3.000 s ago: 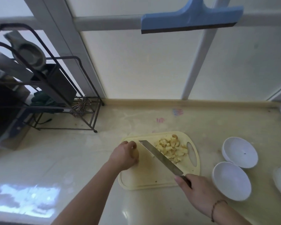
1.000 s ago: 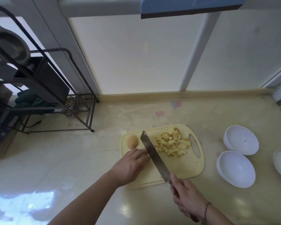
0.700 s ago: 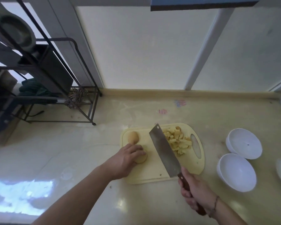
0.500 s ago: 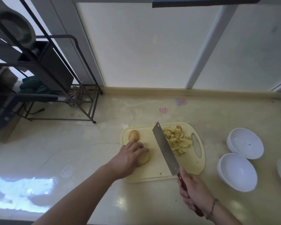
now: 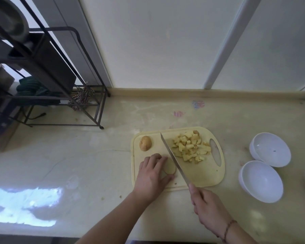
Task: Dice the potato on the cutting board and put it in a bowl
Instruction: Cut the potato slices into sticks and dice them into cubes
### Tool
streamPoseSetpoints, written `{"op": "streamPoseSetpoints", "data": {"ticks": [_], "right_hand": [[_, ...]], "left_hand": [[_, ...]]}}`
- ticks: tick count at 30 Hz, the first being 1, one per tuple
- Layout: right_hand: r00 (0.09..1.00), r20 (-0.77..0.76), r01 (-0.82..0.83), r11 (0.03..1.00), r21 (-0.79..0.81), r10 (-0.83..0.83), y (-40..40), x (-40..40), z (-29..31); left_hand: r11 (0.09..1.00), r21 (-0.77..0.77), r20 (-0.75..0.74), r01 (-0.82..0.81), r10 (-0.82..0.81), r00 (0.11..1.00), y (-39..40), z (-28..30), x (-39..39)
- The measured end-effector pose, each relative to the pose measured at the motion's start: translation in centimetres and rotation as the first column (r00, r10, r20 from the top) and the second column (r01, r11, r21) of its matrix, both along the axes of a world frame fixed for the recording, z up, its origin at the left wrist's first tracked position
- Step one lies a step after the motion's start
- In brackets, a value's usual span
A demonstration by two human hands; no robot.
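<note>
Left hand (image 5: 152, 175) pinning potato piece (image 5: 169, 168) steady on cutting board (image 5: 201, 175) for the knife (image 5: 174, 160) gripped in right hand (image 5: 207, 206).

Our left hand (image 5: 152, 175) lies palm down with the fingers curved forward and the thumb out to the right, its bare forearm running back toward us. Our right hand (image 5: 207, 206) is closed in a fist-like grip, a thin bracelet around its wrist.
</note>
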State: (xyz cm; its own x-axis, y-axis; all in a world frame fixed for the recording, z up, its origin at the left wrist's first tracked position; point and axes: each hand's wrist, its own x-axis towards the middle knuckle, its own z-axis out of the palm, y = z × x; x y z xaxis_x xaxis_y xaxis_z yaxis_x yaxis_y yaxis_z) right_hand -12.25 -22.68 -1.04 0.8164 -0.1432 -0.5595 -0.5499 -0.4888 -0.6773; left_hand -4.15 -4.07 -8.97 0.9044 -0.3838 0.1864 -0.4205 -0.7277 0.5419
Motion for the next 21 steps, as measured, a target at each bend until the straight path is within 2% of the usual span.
{"op": "streamPoseSetpoints", "data": {"ticks": [3, 5, 10, 17, 21], "right_hand": [[1.000, 0.017, -0.017, 1.000, 0.006, 0.017, 0.3, -0.4, 0.7], [0.998, 0.019, -0.055, 0.998, -0.024, 0.055, 0.6, -0.6, 1.1], [0.996, -0.004, -0.086, 0.995, -0.058, 0.086, 0.5, -1.0, 1.2], [0.996, -0.018, -0.086, 0.987, -0.137, 0.085, 0.1, -2.3, 1.1], [0.990, -0.021, -0.139, 0.977, -0.163, 0.138, 1.0, -1.0, 0.7]], "left_hand": [[0.990, -0.036, 0.132, 0.138, -0.132, 0.982, 0.5, -0.5, 0.1], [0.980, -0.050, 0.168, 0.192, -0.181, 0.969, 0.3, -0.8, 0.4], [0.970, -0.115, 0.139, 0.215, -0.199, 0.970, -0.1, -1.0, 0.5], [0.966, -0.123, 0.125, 0.225, -0.210, 0.970, 0.0, -0.9, 0.5], [0.965, -0.131, 0.132, 0.226, -0.209, 0.969, 0.0, -0.8, 0.5]]}}
